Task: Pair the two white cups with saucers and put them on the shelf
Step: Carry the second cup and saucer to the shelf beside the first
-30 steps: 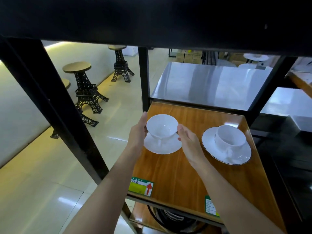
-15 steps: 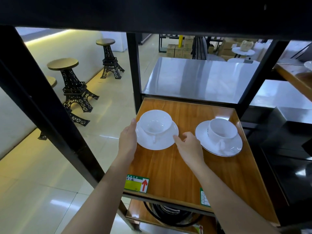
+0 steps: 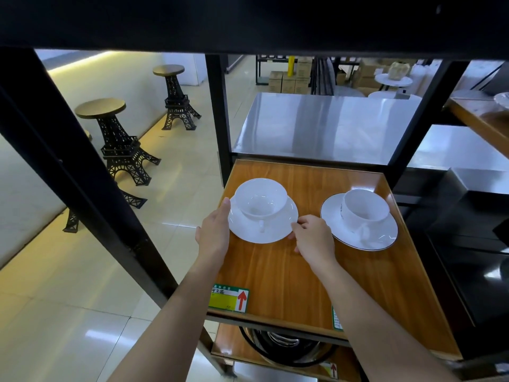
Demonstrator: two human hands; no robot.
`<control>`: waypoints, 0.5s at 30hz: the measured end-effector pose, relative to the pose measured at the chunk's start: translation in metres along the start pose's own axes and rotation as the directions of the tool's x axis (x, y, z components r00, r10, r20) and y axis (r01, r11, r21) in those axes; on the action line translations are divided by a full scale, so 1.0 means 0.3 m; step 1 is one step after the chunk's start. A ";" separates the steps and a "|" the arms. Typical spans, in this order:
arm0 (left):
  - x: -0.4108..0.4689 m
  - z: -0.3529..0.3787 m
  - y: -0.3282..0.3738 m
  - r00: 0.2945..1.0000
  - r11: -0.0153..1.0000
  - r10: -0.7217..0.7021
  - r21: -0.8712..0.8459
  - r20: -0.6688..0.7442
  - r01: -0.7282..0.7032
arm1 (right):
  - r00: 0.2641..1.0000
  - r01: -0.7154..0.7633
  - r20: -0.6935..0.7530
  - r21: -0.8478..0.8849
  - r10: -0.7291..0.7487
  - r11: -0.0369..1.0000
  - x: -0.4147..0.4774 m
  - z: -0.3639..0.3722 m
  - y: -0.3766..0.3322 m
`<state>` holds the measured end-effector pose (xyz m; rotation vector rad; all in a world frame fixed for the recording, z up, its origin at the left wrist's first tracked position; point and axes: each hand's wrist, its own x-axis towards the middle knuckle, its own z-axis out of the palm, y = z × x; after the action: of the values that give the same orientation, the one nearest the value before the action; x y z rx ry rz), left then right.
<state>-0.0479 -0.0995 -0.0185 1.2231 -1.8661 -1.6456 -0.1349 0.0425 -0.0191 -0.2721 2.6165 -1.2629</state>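
Two white cups stand on white saucers on a wooden shelf board (image 3: 289,271). The left cup (image 3: 260,198) sits on a plain saucer (image 3: 275,234) that rests on the board. My left hand (image 3: 213,235) lies against this saucer's left rim, fingers straight. My right hand (image 3: 312,238) touches its right rim with curled fingertips. The right cup (image 3: 365,208) sits on a dark-rimmed saucer (image 3: 384,239) just right of my right hand, untouched.
A black upper shelf (image 3: 248,20) hangs low overhead and a slanted black post (image 3: 82,188) runs down the left. A price label (image 3: 230,297) marks the board's front edge. Behind are a steel table (image 3: 325,125) and tower-shaped stools (image 3: 115,133). A black round object (image 3: 283,348) lies below.
The left cup and saucer came down from my hands onto the board. My hands slid from the cup's sides to the saucer's rim.
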 end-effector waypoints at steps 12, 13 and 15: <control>-0.016 -0.006 -0.008 0.993 0.992 0.110 0.061 0.042 -0.113 | 1.000 0.007 -0.018 0.027 -0.007 1.000 0.004 -0.003 0.015; -0.011 -0.003 -0.014 0.993 0.992 0.110 0.062 0.046 -0.112 | 1.000 0.010 -0.013 0.022 -0.010 1.000 -0.003 -0.004 0.013; -0.007 0.004 -0.020 0.992 0.991 0.116 0.058 0.054 -0.119 | 0.999 0.037 -0.011 0.006 -0.037 0.999 -0.015 -0.007 0.012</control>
<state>-0.0454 -0.0968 -0.0237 1.0825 -1.9927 -1.5809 -0.1316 0.0475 -0.0200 -0.3148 2.6278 -1.2870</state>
